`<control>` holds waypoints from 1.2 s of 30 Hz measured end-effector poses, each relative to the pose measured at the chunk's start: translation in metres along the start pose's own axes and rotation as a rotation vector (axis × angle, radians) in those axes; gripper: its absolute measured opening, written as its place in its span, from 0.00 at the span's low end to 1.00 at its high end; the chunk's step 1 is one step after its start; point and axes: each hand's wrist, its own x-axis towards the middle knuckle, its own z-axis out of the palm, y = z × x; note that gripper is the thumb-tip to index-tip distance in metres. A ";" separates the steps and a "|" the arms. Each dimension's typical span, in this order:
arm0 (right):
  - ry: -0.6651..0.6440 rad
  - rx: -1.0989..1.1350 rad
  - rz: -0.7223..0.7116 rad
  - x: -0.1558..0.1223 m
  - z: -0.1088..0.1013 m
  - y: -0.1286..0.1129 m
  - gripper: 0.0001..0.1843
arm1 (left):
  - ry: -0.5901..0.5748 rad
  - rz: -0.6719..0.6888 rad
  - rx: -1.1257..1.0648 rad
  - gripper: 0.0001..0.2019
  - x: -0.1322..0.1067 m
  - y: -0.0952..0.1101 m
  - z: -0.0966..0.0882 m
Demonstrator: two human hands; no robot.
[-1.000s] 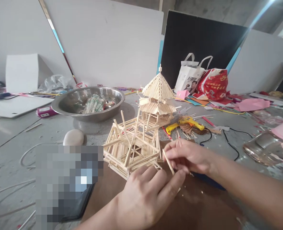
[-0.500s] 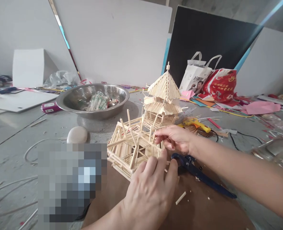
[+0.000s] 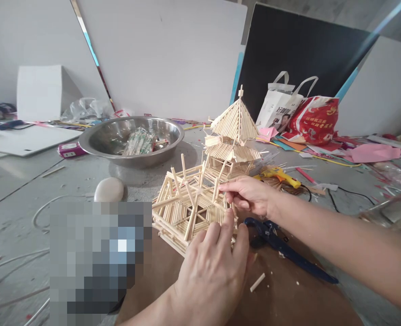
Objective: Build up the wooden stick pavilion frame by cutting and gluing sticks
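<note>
A low hexagonal frame of light wooden sticks (image 3: 190, 209) rests on a brown board (image 3: 282, 299). My left hand (image 3: 214, 276) lies against its near right corner, fingertips pressed to the sticks. My right hand (image 3: 249, 195) reaches in from the right and pinches a thin wooden stick at the frame's right edge. Behind the frame stands a finished stick pagoda tower (image 3: 233, 140). Blue-handled cutters (image 3: 282, 246) lie on the board under my right forearm. A short cut stick piece (image 3: 257, 282) lies loose near my left hand.
A steel bowl (image 3: 94, 145) holding packets sits at the back left, a pale stone (image 3: 109, 189) in front of it. A yellow glue gun (image 3: 282, 175), paper scraps and two bags (image 3: 302, 115) lie at the back right. A blurred patch covers the lower left.
My right hand rose from the board with the stick to the frame's right edge, uncovering the blue cutters. My left hand moved up against the frame's corner.
</note>
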 end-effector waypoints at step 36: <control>0.005 0.004 -0.025 -0.002 0.002 0.000 0.16 | -0.163 -0.133 0.061 0.21 0.005 -0.004 -0.009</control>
